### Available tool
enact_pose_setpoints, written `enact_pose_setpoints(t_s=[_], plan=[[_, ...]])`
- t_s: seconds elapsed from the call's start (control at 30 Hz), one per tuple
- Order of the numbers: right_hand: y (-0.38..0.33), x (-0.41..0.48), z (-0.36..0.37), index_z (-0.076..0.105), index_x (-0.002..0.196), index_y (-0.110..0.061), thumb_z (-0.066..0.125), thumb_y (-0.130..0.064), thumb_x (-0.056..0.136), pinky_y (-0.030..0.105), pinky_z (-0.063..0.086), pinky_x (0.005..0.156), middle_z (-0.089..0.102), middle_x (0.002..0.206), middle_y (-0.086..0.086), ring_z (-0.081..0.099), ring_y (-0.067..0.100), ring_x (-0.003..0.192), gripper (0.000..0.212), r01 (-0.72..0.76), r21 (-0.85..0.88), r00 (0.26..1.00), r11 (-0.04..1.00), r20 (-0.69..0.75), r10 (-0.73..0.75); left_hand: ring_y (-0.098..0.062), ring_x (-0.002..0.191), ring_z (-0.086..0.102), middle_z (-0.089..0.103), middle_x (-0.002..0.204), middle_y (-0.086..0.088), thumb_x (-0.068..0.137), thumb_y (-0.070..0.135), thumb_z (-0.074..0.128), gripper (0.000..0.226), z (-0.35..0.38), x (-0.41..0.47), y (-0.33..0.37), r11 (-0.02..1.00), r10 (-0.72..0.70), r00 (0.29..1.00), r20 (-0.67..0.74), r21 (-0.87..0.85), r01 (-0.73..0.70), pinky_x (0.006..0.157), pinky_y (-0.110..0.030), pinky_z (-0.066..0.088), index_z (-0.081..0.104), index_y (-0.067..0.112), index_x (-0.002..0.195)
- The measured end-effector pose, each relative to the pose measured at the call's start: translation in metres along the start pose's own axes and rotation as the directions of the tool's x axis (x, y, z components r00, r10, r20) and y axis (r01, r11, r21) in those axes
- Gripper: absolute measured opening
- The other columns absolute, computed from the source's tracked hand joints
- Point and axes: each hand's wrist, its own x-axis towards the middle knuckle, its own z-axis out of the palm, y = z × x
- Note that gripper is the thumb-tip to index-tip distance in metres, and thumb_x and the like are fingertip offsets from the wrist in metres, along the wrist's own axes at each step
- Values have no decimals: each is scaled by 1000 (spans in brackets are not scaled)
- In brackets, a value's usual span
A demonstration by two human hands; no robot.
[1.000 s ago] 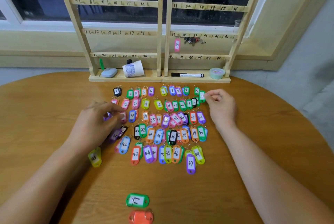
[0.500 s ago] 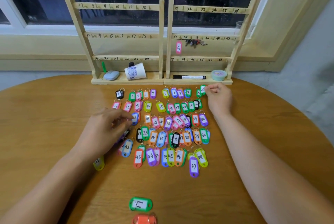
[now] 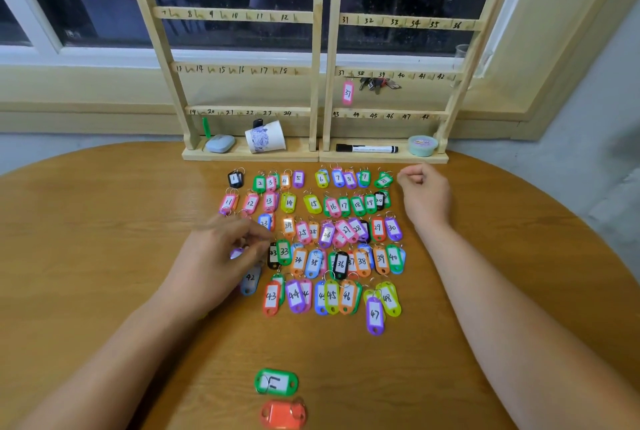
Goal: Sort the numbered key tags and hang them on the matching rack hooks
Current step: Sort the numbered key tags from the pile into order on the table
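Several numbered key tags lie in rows on the round wooden table (image 3: 104, 228), from tag 1 (image 3: 234, 179) to tag 48 (image 3: 388, 298). Behind them stands the wooden rack (image 3: 320, 90) with numbered hooks; a pink tag 37 (image 3: 347, 92) hangs on it. My left hand (image 3: 218, 259) lies over the left end of the third and fourth rows, fingers curled, with a purple tag (image 3: 237, 253) showing between thumb and fingers. My right hand (image 3: 426, 194) rests curled on the table, just right of the tilted green tag 10 (image 3: 383, 181) and apart from it.
A bunch of keys (image 3: 377, 84) hangs by hook 39. On the rack's base sit a blue-grey case (image 3: 220, 143), a tipped paper cup (image 3: 266, 141), a black marker (image 3: 367, 149) and a green tub (image 3: 421, 145). A green tag (image 3: 276, 381) and an orange tag (image 3: 284, 414) lie near me.
My right hand let go of green tag 10 and drew slightly right; the tag now lies tilted. My left hand slid right over the left tags.
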Motion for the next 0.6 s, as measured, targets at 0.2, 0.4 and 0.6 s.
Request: enact_pose_setpoints(t_s=[0.2,0.4,0.6], plan=[[0,-47,-17,77,99,-22,73,-15,97,18,49,74,76,95,-11,69,2,89,8,35,86,997,996,72,-41,-7,103,66,72,101,25,93,25,82,15,3,-28,12,997,36,999,36,-63,-33,84,-27,53,78,38,101],[-8,-106,-34,76,99,-22,72,-11,98,17,53,76,74,93,-11,65,-1,84,12,93,155,984,983,140,-115,-11,100,68,72,101,23,92,23,84,20,4,-72,26,987,36,991,131,-158,-15,84,-29,53,77,40,99],[-23,-172,-49,73,96,-26,74,-8,96,17,45,77,67,95,-11,61,11,88,18,245,133,928,960,254,-272,-10,110,65,71,109,22,94,37,82,14,-4,-106,27,981,114,964,240,-180,-71,93,-28,50,76,39,106]])
